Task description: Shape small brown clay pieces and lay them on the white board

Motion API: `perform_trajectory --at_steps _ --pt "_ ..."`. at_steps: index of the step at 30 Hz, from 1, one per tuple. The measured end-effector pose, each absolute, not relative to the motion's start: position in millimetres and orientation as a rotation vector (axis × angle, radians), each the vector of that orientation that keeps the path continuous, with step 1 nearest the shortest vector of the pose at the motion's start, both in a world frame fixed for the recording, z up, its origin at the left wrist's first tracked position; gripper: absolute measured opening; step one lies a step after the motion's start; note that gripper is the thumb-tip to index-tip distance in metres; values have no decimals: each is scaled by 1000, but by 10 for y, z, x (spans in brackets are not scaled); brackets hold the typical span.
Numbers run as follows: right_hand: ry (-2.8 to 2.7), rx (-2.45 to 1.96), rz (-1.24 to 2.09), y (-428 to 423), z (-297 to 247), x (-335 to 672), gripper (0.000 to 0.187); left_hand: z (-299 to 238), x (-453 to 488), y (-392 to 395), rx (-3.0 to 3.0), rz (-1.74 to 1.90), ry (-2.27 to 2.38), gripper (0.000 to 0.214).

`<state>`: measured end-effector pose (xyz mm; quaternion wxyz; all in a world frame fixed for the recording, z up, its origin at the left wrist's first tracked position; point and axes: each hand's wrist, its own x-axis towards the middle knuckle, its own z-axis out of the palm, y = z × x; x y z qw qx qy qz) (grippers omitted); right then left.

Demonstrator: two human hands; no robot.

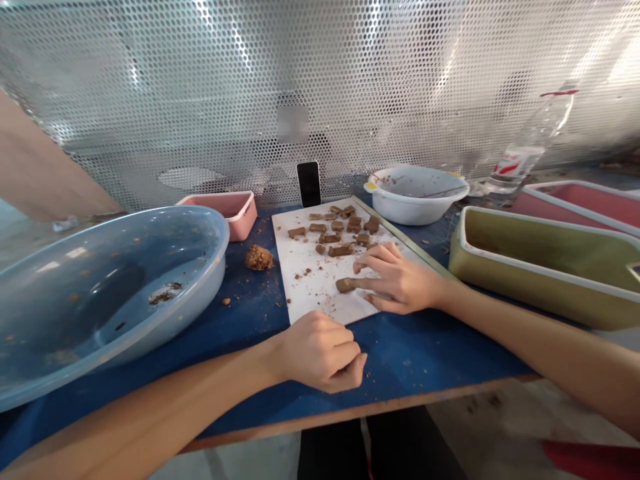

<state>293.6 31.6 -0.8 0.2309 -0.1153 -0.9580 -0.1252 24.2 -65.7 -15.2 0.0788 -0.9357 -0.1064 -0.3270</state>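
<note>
My right hand [395, 280] reaches over a white board [325, 300] with its fingers spread. One outstretched finger touches a small brown clay-like lump [343, 285]. Beyond that hand, several small brown moulded pieces [341, 251], some bone-shaped, lie on the board among crumbs. My left hand [325, 353] is closed in a fist at the board's near edge, over the blue table [400, 360]. The inside of the fist is hidden. Left of the board sits a rough brown clump [259, 257].
A big blue basin [210, 267] takes up the left side, with a pink container [245, 217] behind it. A phone [309, 184] stands against the perforated metal panel [200, 100]. To the right are a white basin [415, 208], an olive-green container [525, 280], a pink tray [590, 193] and a bottle [523, 157].
</note>
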Motion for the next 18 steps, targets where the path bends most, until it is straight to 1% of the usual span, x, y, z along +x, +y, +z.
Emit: perform_trajectory --at_steps 2,7,9,11,13,15,17,18 --pt "-2643 -366 -352 345 -28 2932 33 -149 244 -656 -2801 -988 -319 40" --pt "-2592 -443 -340 385 -65 2926 21 -136 262 -651 -2798 -1089 -304 40" --pt "-2586 -400 -223 374 -54 2931 17 -133 269 -662 -2793 -1103 -303 40" --pt "-2580 -388 -31 357 -30 2937 19 -124 273 -680 -2770 -1103 -335 42" --pt "-2570 -414 164 344 -6 2945 23 -105 272 -692 -2721 -1146 -458 40" --pt "-2583 -454 308 341 8 2955 26 -82 263 -677 -2663 -1213 -679 31" --pt "-2600 -492 393 343 9 2964 30 -69 247 -621 -2593 -1199 -971 21" --pt "-2605 -511 422 344 6 2967 32 -72 236 -578 -2556 -1145 -1121 25"
